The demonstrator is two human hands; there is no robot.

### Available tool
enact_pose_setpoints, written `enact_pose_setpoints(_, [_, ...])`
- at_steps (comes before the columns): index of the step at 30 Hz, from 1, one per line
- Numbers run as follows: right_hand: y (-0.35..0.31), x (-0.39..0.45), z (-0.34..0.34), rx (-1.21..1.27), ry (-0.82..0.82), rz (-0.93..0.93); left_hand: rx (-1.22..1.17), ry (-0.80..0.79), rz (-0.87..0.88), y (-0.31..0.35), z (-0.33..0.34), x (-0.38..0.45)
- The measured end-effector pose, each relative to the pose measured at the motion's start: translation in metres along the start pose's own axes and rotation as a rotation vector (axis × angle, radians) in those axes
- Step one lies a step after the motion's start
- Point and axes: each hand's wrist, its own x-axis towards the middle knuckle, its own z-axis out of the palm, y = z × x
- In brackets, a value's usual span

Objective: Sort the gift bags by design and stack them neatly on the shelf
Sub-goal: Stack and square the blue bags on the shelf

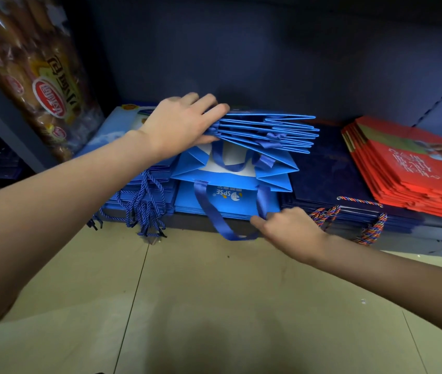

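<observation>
From the head camera, your left hand (180,125) grips a fanned bundle of bright blue gift bags (265,132), fingers over the top and thumb beneath, lifting their folded edges above the pile on the shelf (417,234). Beneath lies a flat blue bag printed "SPSE" (225,197), with a ribbon handle (214,217) hanging over the shelf's front. Your right hand (288,228) pinches that bag's front edge by the handle. Navy bags (330,171) with multicoloured cords lie just beside it, red bags (409,168) farther right.
</observation>
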Motion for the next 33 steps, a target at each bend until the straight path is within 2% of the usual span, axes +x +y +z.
enact_pose_setpoints(3, [-0.008, -0.009, -0.031, 0.536, 0.270, 0.020, -0.007, -0.006, 0.030, 0.004, 0.001, -0.005])
enact_pose_setpoints(8, [0.006, 0.005, -0.076, 1.307, 0.494, 0.348, -0.022, -0.028, 0.051, 0.008, -0.001, -0.008])
enact_pose_setpoints(9, [0.008, 0.007, -0.078, 1.285, 0.532, 0.324, -0.013, -0.029, 0.044, 0.008, -0.001, -0.008])
enact_pose_setpoints(10, [0.009, 0.010, -0.080, 1.149, 0.533, 0.264, -0.010, -0.032, 0.036, 0.008, -0.001, -0.008])
enact_pose_setpoints(15, [0.028, 0.027, -0.050, 0.321, 0.242, -0.178, -0.056, -0.049, 0.024, 0.009, 0.000, -0.008])
enact_pose_setpoints(17, [0.032, 0.034, -0.034, 0.180, 0.121, -0.268, -0.076, -0.049, 0.033, 0.010, 0.000, -0.008])
enact_pose_setpoints(18, [0.031, 0.038, -0.032, 0.225, 0.080, -0.247, -0.072, -0.049, 0.038, 0.010, -0.001, -0.008])
enact_pose_setpoints(23, [0.009, 0.043, -0.040, 0.955, 0.088, 0.169, -0.051, -0.043, 0.039, 0.011, -0.002, -0.010])
enact_pose_setpoints(25, [-0.006, 0.042, -0.032, 1.215, -0.035, 0.276, -0.051, -0.040, 0.039, 0.012, -0.002, -0.010])
enact_pose_setpoints(27, [-0.012, 0.047, -0.015, 1.355, -0.155, 0.398, -0.061, -0.044, 0.030, 0.011, -0.002, -0.010])
enact_pose_setpoints(29, [-0.012, 0.062, -0.008, 1.454, -0.068, 0.523, -0.053, -0.056, 0.029, 0.012, -0.001, -0.012])
enact_pose_setpoints(31, [-0.013, 0.077, -0.010, 1.733, 0.075, 0.665, -0.075, -0.089, 0.033, 0.015, -0.001, -0.015])
enact_pose_setpoints(33, [-0.018, 0.087, -0.018, 2.031, 0.132, 0.735, -0.092, -0.103, 0.028, 0.015, -0.002, -0.015])
